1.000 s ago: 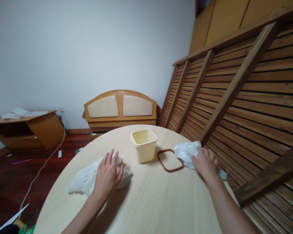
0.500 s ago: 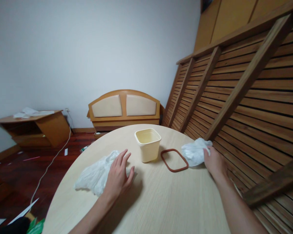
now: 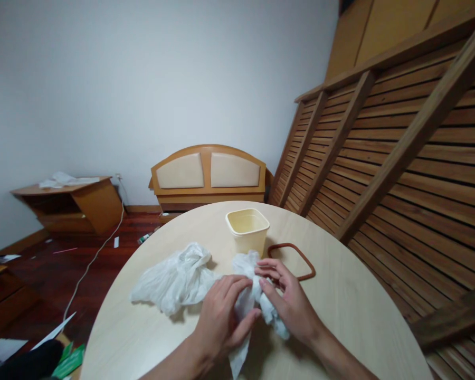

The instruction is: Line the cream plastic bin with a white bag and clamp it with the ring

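Observation:
A crumpled white plastic bag (image 3: 243, 306) is between my two hands, in front of the container. My left hand (image 3: 225, 311) has its fingers curled on the bag's left part, and my right hand (image 3: 287, 301) pinches its right part. Just behind them stands a pale yellow square container (image 3: 248, 232), upright with its top uncovered. The reddish-brown square ring (image 3: 312, 270) lies flat on the table to the right of the container, partly covered by my right hand. Another crumpled white bag (image 3: 174, 279) rests left of my left hand.
Everything lies on a round light wood table (image 3: 340, 316). A slatted wooden frame (image 3: 380, 174) leans along the right. Behind the table stands a padded headboard (image 3: 209, 171). A low cabinet (image 3: 98, 206) and a cable are on the left.
My right hand has brought the smaller white bag from the right side to the front of the container. My left hand has moved right and closed on it. The view has shifted slightly left.

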A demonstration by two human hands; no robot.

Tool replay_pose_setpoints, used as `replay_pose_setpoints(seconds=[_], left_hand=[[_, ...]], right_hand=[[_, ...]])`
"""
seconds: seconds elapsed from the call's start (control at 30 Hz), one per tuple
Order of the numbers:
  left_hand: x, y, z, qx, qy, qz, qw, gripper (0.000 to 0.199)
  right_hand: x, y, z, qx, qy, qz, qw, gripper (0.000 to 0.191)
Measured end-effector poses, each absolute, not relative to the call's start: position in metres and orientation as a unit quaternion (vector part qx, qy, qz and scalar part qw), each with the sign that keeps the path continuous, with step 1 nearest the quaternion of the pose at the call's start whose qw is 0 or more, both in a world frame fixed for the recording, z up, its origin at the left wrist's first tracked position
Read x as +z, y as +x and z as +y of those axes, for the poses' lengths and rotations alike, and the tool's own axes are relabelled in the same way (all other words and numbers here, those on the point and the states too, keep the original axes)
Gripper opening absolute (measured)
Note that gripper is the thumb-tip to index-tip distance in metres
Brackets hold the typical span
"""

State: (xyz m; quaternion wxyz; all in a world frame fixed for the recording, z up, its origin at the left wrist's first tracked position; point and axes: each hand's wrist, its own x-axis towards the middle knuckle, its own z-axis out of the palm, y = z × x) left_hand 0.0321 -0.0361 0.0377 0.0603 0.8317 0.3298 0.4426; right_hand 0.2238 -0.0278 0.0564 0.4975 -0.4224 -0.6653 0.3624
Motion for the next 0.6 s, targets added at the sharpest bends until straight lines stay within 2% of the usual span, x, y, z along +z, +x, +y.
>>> replay_pose_setpoints(seconds=[0.17, 0.27, 0.43, 0.6], left_hand=[[0.036, 0.030, -0.033, 0.464, 0.771, 0.403, 0.165, 0.018], [0.035, 0.029, -0.031, 0.479, 0.746, 0.416, 0.201, 0.012], [0.038, 0.031, -0.033, 0.479, 0.767, 0.385, 0.184, 0.004], [0.040, 0.034, -0.036, 0.455, 0.785, 0.377, 0.186, 0.017]], right_hand=[[0.049, 0.220, -0.032, 0.529, -0.291, -0.661, 0.445, 0.057], [0.042, 0.220, -0.024, 0.559, -0.279, -0.641, 0.446, 0.055], [0.038, 0.217, -0.015, 0.456, -0.312, -0.679, 0.483, 0.032], [0.040, 0.218, -0.019, 0.281, -0.308, -0.753, 0.509, 0.041]])
